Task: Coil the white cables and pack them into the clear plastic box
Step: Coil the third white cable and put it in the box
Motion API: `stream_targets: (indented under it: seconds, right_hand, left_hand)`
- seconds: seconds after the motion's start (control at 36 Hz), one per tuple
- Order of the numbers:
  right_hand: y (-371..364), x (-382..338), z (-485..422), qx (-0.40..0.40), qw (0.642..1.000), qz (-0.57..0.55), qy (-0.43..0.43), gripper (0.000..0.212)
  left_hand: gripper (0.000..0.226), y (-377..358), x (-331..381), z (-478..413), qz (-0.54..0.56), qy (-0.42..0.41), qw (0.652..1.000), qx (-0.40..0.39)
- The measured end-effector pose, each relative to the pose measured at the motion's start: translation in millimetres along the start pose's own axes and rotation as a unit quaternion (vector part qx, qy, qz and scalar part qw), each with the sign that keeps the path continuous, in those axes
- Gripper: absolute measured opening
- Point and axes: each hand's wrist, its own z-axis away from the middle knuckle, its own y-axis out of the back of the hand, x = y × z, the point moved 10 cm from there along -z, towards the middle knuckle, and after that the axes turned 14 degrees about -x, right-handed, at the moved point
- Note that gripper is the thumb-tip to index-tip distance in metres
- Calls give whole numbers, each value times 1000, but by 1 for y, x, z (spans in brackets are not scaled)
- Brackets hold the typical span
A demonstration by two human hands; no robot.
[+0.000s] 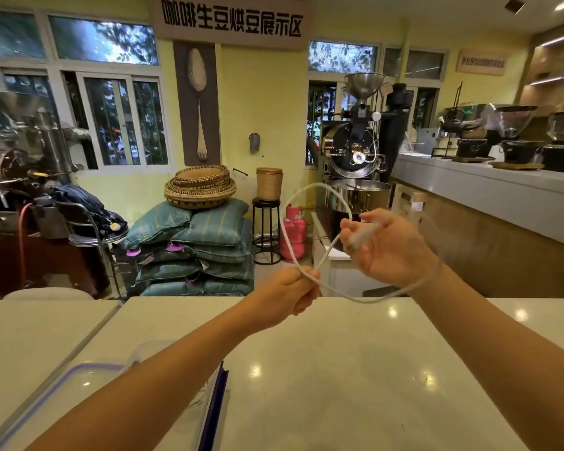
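Warm light from a ceiling lamp (pixel 562 6), up and to the right of your right hand (pixel 391 249), fills the room brightly. It leaves small round glare spots on the table (pixel 339 369) below both hands. Your right hand and the cable (pixel 319 190) there smear with motion blur, while your left hand (pixel 290 288) is sharper. The windows (pixel 111 122) beyond your left hand look dim. Straight lines bow at the edges.

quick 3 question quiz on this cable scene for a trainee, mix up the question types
1. True or false: the white cable lies flat on the table.
2. The cable is held by: A the left hand only, B the right hand only, C both.
3. Fill in: the clear box sits on the table's near ____ side.

Key: 1 false, it is held up in the air; 2 C; 3 left.
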Motion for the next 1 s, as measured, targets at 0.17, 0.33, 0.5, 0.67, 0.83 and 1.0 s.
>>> stream_targets:
  seconds: [0.17, 0.33, 0.5, 0.67, 0.83, 1.0]
  right_hand:
    - [33, 27, -12, 87, 996, 12, -22, 30]
    - [56, 50, -7, 176, 980, 79, -54, 32]
    - [59, 50, -4, 241, 934, 253, -70, 33]
    - [32, 45, -11, 180, 909, 376, -29, 21]
    - [8, 78, -14, 64, 943, 322, -55, 20]
    - [-9, 104, -9, -9, 953, 287, -94, 14]
  left_hand:
    - [42, -3, 5, 0, 99, -32, 994, -25]
    - [37, 0, 6, -2, 157, -50, 986, -21]
    - [39, 2, 14, -7, 166, -68, 984, -22]
    - [39, 8, 30, -13, 164, -94, 982, -11]
    - [35, 29, 34, -21, 170, -103, 979, 51]
    - [31, 53, 28, -23, 159, -106, 973, 129]
